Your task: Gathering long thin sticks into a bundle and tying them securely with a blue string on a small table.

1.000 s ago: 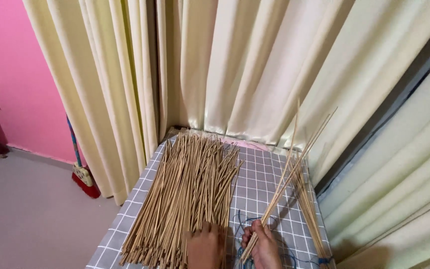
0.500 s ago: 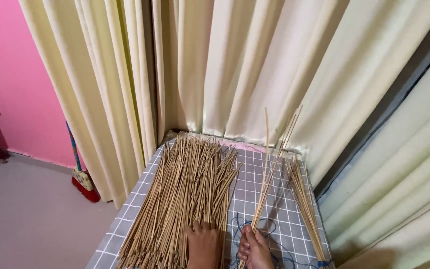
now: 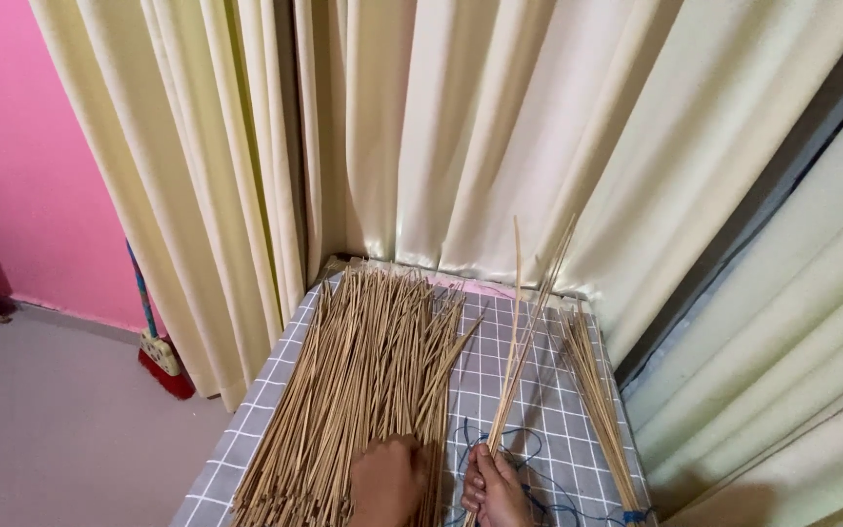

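A big pile of thin tan sticks point(image 3: 363, 381) lies spread on a grey cloth with a white grid point(image 3: 553, 410). My left hand point(image 3: 387, 480) rests palm down on the near end of this pile. My right hand point(image 3: 495, 488) grips the lower ends of a few sticks point(image 3: 524, 317), which rise tilted up and away toward the curtain. A blue string point(image 3: 504, 459) loops on the cloth around my right hand. A smaller bundle of sticks point(image 3: 597, 400) lies along the right edge, tied with blue string near its front end.
Cream curtains point(image 3: 461, 137) hang close behind and to the right of the surface. A pink wall point(image 3: 12, 146) and grey floor point(image 3: 60, 439) are at the left, with a broom's red-and-white base point(image 3: 163, 356) by the curtain.
The sticks in my right hand have swung from leaning right to standing more upright. My left hand stays on the pile.
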